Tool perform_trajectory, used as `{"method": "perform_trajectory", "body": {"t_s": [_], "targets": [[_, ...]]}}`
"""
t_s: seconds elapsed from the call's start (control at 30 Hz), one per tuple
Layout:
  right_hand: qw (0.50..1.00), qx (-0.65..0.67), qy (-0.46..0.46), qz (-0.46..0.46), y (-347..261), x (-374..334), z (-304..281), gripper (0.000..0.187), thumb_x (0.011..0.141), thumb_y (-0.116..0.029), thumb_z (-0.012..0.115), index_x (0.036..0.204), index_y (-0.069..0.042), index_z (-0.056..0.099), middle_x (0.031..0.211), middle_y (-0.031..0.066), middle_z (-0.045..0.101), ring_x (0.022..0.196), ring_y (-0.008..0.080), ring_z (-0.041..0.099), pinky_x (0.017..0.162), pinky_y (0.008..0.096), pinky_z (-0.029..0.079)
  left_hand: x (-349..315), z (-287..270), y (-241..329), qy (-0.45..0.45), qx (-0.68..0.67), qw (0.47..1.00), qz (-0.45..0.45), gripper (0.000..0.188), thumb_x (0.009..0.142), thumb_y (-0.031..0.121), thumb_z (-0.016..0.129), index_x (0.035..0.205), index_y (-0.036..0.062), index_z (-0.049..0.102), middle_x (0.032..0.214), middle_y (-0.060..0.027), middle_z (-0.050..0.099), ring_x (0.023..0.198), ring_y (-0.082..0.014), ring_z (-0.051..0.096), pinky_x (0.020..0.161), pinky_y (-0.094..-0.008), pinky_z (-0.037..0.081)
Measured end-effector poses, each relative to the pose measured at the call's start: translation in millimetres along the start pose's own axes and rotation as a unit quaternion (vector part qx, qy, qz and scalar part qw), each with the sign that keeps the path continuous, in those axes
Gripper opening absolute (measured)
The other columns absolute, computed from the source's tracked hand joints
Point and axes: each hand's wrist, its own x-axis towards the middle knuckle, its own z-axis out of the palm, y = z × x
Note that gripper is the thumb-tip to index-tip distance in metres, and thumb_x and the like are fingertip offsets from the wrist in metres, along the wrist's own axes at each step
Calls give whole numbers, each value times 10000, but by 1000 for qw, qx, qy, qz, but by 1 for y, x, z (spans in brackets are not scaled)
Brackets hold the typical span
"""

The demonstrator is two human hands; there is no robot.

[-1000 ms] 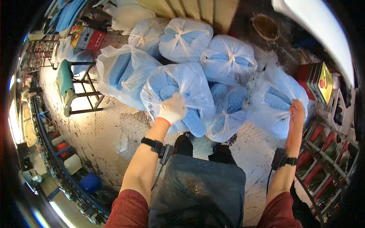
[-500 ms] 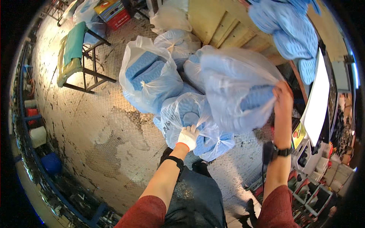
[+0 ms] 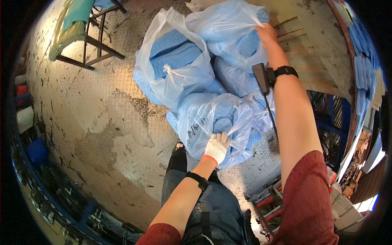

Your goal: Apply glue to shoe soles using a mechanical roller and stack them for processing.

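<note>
My left hand, in a white glove with an orange cuff, is closed on the gathered plastic of the near clear bag. Blue foam soles show through that bag, and dark marker writing runs across its side. Stretched far forward, my bare right hand grips the bunched edge of another bag of blue soles, which rests at the back of the pile. Between them on the left stands a knotted bag with thick blue pieces on top. A further bag is partly hidden behind the near one.
A metal-framed stool with a green cover stands at the upper left on the patterned metal floor. Wooden boards lie beyond my right forearm. Stacked blue pieces are at the right edge, and a blue rail runs along the left.
My right hand has carried its bag from the right of the pile to the back, where it now rests. The left hand keeps its hold on the near bag. The view has shifted.
</note>
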Motion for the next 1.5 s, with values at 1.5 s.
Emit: {"method": "perform_trajectory", "body": {"t_s": [1.5], "targets": [[990, -95, -82, 59, 124, -558, -150, 229, 760, -177, 617, 950, -53, 647, 913, 190, 661, 887, 326, 637, 777, 406, 499, -571, -337, -179, -198, -232, 691, -655, 465, 869, 230, 561, 1301, 78, 481, 1054, -114, 619, 774, -242, 619, 681, -377, 508]]}}
